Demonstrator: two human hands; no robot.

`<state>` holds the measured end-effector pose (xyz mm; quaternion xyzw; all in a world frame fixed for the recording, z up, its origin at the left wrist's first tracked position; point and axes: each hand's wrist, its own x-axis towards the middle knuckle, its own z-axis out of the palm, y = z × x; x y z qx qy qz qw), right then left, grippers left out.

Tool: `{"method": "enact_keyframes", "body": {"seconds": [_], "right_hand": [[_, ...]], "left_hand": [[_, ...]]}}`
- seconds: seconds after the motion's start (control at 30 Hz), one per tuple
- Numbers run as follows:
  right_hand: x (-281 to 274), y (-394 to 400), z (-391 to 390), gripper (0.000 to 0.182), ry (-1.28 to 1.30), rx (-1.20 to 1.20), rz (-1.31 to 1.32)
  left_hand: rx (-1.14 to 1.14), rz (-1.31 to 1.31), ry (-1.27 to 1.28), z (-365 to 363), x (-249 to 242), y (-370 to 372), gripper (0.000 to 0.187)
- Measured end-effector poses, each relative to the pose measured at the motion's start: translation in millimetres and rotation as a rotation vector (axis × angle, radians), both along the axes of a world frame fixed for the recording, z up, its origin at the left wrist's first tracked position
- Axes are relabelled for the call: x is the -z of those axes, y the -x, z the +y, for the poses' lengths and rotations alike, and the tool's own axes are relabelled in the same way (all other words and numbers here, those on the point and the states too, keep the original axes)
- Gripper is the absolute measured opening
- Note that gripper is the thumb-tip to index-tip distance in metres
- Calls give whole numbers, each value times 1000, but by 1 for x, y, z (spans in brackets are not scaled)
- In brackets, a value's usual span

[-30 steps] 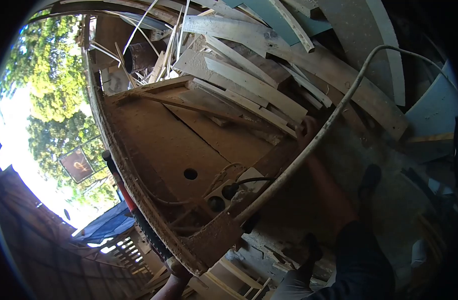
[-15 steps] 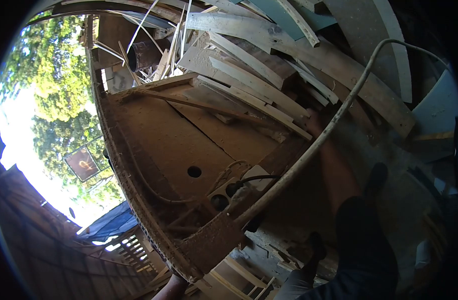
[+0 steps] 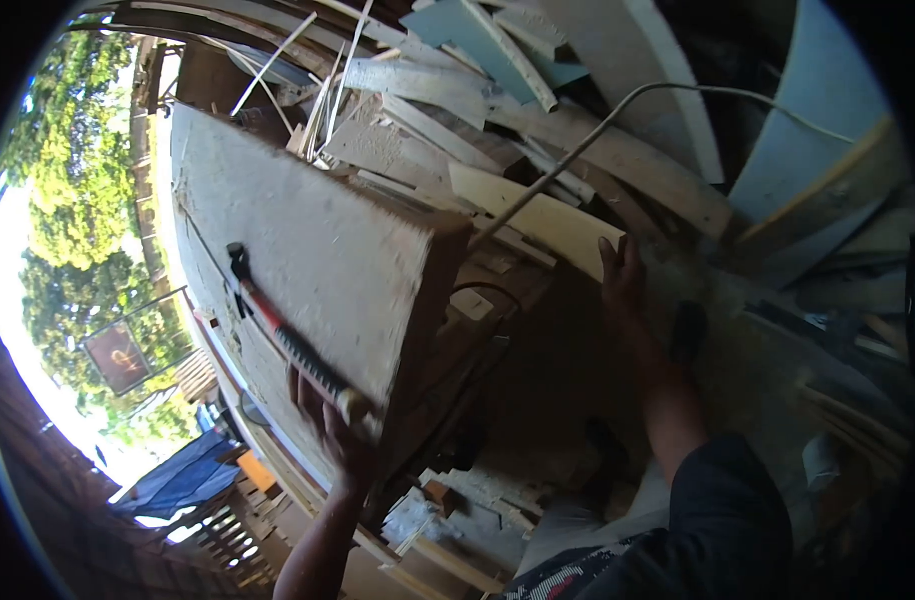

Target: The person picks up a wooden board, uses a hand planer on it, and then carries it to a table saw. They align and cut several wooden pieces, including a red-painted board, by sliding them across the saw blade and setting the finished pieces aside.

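Observation:
My right hand (image 3: 626,278) grips the near end of a pale wooden board (image 3: 538,215), thumb on top, beside a heap of offcuts. My left hand (image 3: 333,440) rests on the worn whitish tabletop (image 3: 308,220), fingers stretched out and right beside a hammer's handle. The hammer (image 3: 288,335) lies on that tabletop with its dark claw head pointing away and its red and black grip toward me. Under the tabletop's near end, a pale power outlet box (image 3: 471,304) with a dark cord shows in shadow.
Wood strips and planks (image 3: 428,95) are heaped behind the table. A grey cable (image 3: 618,105) arcs over them. Bluish sheets (image 3: 813,130) lean at the right. Scraps (image 3: 478,515) litter the floor, and a blue tarp (image 3: 183,470) hangs at the left.
My view has risen from under the tabletop to above it, bringing the hammer into sight. My right hand has drawn the board out from the heap. More of my left hand now shows.

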<state>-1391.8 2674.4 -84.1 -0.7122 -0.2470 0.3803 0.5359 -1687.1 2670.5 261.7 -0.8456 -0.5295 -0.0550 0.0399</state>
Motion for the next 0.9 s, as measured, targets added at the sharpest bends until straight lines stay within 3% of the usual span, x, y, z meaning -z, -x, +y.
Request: {"method": "enact_keyframes", "body": {"seconds": [0.03,0.2,0.27,0.33,0.4,0.47,0.5,0.57,0.6,0.63,0.7,0.77,0.8,0.9], "right_hand": [[-16,-12,-14,36,27,12,-72],[-153,-79,-96,32,-114,-229,-476],[-209,-96,-125,30,-170,-327,-624],[-263,-104,-159,28,-180,-432,-720],[-329,-97,-196,29,-253,-506,-771],[-396,-82,-232,31,-283,-606,-796],[-426,-77,-248,34,-220,-663,-871],[-487,-54,-271,35,-344,-735,-842],[-514,-39,-279,35,-411,-774,-821],[-540,-25,-285,37,-385,-835,-812],[-577,8,-293,37,-448,-977,-847],[-616,43,-301,39,-354,-1103,-989],[-623,57,-303,42,-440,-1052,-1020],[-637,93,-304,53,-688,-959,-1032]], "left_hand": [[148,4,-70,11,0,-18,59],[40,94,-134,7,-7,-21,84],[11,93,-283,1,-2,-20,47],[28,-44,-303,15,26,11,55],[-166,-469,-275,-9,-1,-22,40],[83,-469,-357,-42,12,-22,36],[246,-778,-113,-82,-9,-38,38],[512,-817,-79,-180,-35,-65,51],[434,-955,202,-223,-18,-61,62],[440,-1005,257,-263,-21,-61,62],[310,-1114,726,-323,-26,-49,48],[231,-1256,810,-347,-9,-35,37],[184,-1331,857,-356,-6,-27,33],[69,-1466,658,-376,-25,0,26]]}}
